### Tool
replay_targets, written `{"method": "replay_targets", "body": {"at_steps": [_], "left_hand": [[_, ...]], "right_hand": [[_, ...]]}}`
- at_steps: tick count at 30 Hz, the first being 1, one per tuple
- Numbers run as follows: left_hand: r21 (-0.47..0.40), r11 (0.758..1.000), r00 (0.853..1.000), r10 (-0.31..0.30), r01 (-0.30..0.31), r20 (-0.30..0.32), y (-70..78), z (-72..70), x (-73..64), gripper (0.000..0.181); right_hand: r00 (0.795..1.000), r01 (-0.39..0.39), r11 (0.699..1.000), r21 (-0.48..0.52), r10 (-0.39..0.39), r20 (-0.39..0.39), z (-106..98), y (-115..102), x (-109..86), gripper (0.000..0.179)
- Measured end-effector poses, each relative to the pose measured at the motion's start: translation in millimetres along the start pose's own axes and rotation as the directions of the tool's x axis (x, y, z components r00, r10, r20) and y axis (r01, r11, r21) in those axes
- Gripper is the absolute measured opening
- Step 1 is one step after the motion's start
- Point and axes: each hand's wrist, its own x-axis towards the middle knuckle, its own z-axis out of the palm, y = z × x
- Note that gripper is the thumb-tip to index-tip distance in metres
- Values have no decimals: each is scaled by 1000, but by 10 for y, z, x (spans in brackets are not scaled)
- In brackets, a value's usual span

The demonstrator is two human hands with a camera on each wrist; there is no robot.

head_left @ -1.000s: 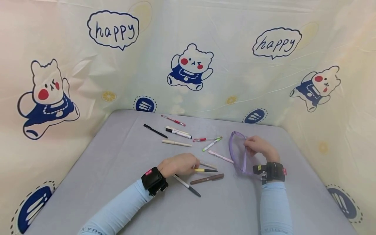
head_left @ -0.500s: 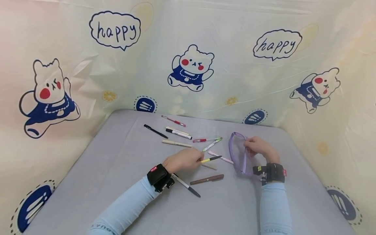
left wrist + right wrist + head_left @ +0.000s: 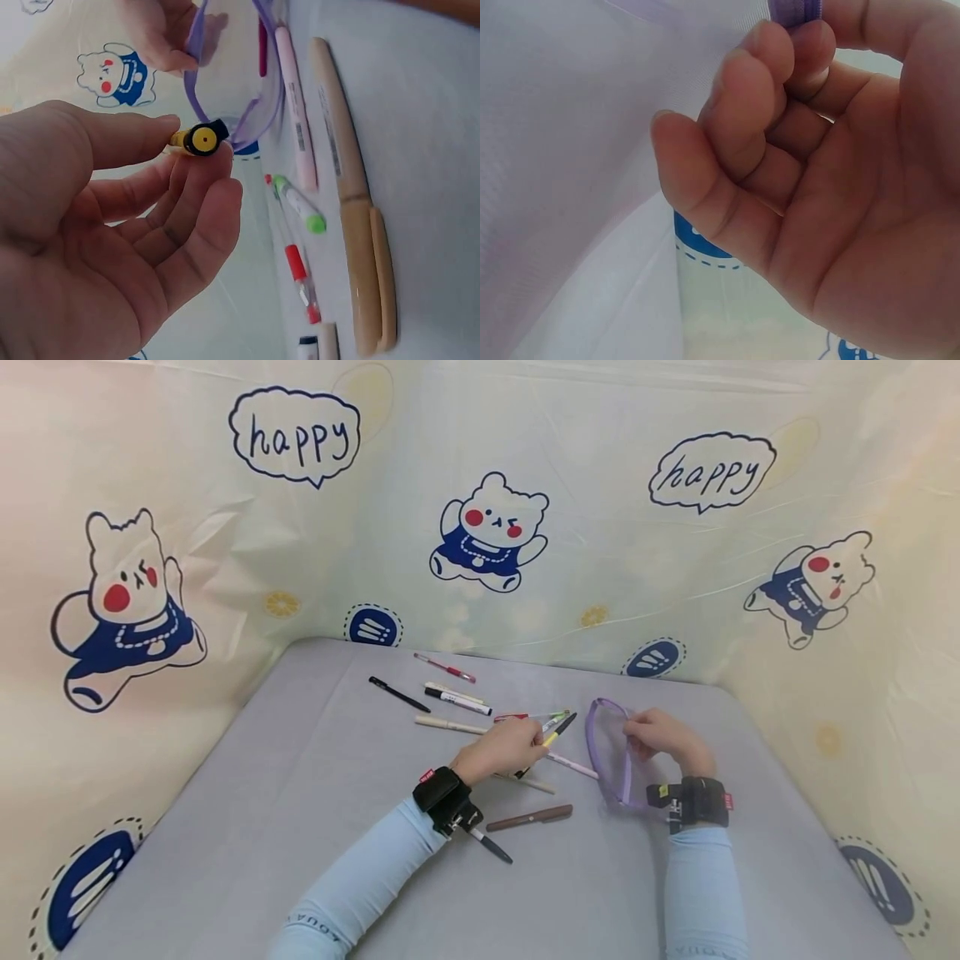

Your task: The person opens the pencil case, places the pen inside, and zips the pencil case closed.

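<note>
My left hand [image 3: 502,750] pinches a yellow-and-black pen [image 3: 558,732] between thumb and forefinger, above the table; its round yellow end [image 3: 205,139] faces the left wrist camera. My right hand [image 3: 660,739] pinches the purple zip edge [image 3: 795,11] of a sheer mesh pouch [image 3: 590,739], whose mouth gapes toward the left hand. The pen's dark tip is just short of that mouth. Below lie a pink pen [image 3: 297,112], a green-and-white pen [image 3: 300,204], a red-capped pen [image 3: 296,262] and a beige pen [image 3: 352,202]. The left hand partly covers several of them in the head view.
Farther back lie a black pen [image 3: 397,694], a red pen [image 3: 446,668], a black-and-white marker [image 3: 457,700] and another beige pen [image 3: 450,724]. Nearer lie a brown pen [image 3: 529,817] and a grey-capped pen [image 3: 495,847], partly under the left wrist. A printed curtain [image 3: 585,527] surrounds the grey table.
My left hand has lifted the yellow-and-black pen off the table and carried it up and right toward the pouch, tilting its tip upward. My right hand and the pouch have stayed put.
</note>
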Motion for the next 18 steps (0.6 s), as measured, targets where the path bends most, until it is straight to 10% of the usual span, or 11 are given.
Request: {"method": "replay_targets", "body": {"at_steps": [12,18], "left_hand": [[-161,985,998,-63,61,-6,75,81,215,20],[-419,900,992,-102,122,70,47,116,313,20]], "right_hand": [[1000,27,999,20,-27,-4,16,51,20,27],[999,31,997,65,-32,20,14,68,18,26]]}}
